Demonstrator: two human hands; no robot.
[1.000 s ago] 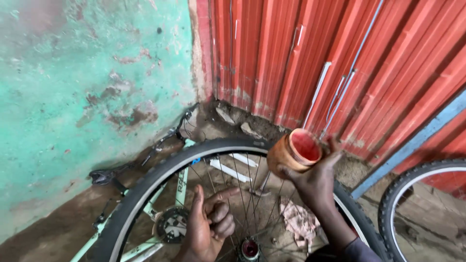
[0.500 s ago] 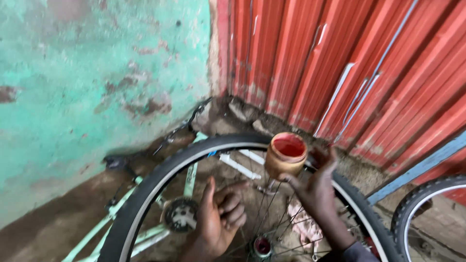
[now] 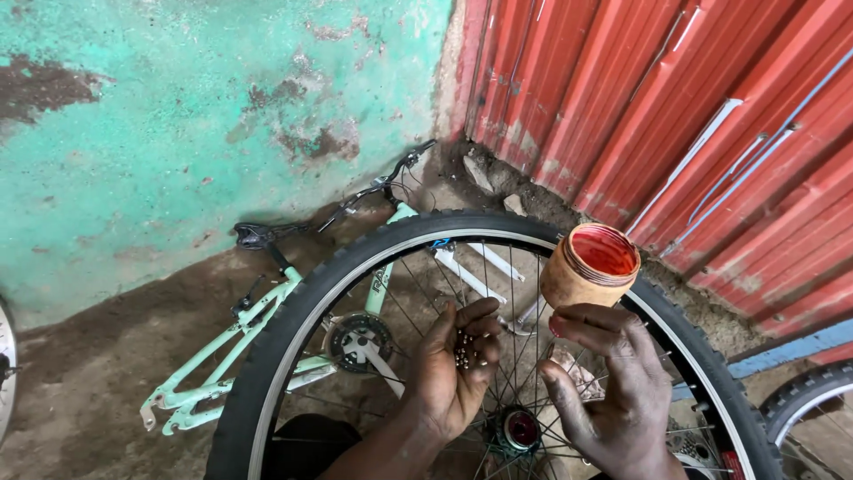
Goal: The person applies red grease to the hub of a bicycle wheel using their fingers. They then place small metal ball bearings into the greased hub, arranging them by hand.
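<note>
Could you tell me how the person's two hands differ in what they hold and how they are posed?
The left hand lies palm up and cupped, with small metal balls loose in it; the right hand grips a small round tub by its base with the fingers. The left hand sits lower, nearer the hub; the right hand lifts the tub near the tyre. Both are bare and over the spoked wheel.

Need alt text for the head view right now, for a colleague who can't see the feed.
The left hand cups small steel ball bearings in its palm while the right hand holds an open round tub of red grease by its base, both above a spoked bicycle wheel. A mint-green bicycle frame lies behind on the dirt floor.
</note>
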